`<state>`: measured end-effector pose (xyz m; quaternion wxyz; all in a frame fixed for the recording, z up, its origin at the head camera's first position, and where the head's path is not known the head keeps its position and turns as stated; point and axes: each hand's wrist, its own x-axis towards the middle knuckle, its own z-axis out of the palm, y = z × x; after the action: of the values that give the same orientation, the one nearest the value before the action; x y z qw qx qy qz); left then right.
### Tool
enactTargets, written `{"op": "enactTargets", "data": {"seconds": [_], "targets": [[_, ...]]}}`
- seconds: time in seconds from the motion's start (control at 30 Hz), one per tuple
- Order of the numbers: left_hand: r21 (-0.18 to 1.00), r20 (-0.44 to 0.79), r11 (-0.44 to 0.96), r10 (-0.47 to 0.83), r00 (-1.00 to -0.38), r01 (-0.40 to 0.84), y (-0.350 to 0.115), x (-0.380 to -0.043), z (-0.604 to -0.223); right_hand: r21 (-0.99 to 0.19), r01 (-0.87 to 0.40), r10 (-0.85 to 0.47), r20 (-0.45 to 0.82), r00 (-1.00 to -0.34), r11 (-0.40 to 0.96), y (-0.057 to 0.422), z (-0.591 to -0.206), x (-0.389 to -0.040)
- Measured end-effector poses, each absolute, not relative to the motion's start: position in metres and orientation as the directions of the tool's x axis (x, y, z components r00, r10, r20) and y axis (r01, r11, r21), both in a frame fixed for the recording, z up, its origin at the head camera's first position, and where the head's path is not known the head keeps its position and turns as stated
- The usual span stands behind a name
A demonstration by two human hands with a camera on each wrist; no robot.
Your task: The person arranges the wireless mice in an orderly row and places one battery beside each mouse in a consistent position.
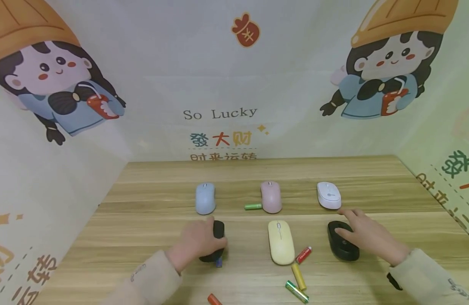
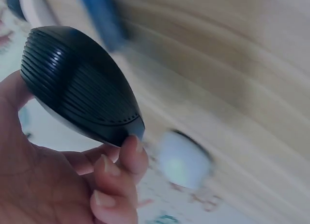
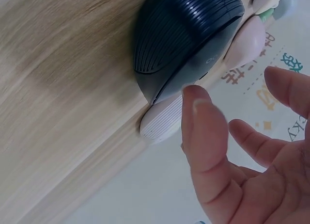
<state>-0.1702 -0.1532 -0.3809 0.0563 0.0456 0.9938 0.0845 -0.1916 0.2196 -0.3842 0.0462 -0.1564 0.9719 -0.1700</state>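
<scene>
One black mouse gripped in left hand; right hand spread loosely by second black mouse. I see yellow mouse, red battery between.

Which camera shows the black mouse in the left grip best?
The left wrist view: the black mouse looks big, close and ridged. In the head view, the left grip partly hides it. The right wrist view doesn't show it.

The black mouse partly hides a small blue thing, perhaps a battery.
</scene>
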Motion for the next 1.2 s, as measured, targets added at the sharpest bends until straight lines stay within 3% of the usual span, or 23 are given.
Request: {"op": "enactTargets", "data": {"seconds": [0.27, 0.87, 1.07, 1.2], "targets": [[0.130, -0.164, 0.991, 0.009, -0.986, -0.013, -0.180, -0.188, -0.391, -0.344, -0.284, -0.317, -0.043, -0.947, 0.895, 0.219, -0.383, -0.191], [0.059, -0.158, 0.998, -0.011, -0.987, -0.021, -0.179, -0.188, -0.402, -0.335, -0.294, -0.324, -0.034, -0.946, 0.895, 0.215, -0.378, -0.189], [0.095, -0.164, 0.995, -0.014, -0.986, -0.030, -0.178, -0.186, -0.401, -0.285, -0.395, -0.395, 0.060, -0.917, 0.874, 0.203, -0.377, -0.185], [0.140, -0.135, 0.990, -0.004, -0.991, -0.023, -0.179, -0.181, -0.399, -0.211, -0.565, -0.545, 0.148, -0.825, 0.798, 0.192, -0.381, -0.181]]}}
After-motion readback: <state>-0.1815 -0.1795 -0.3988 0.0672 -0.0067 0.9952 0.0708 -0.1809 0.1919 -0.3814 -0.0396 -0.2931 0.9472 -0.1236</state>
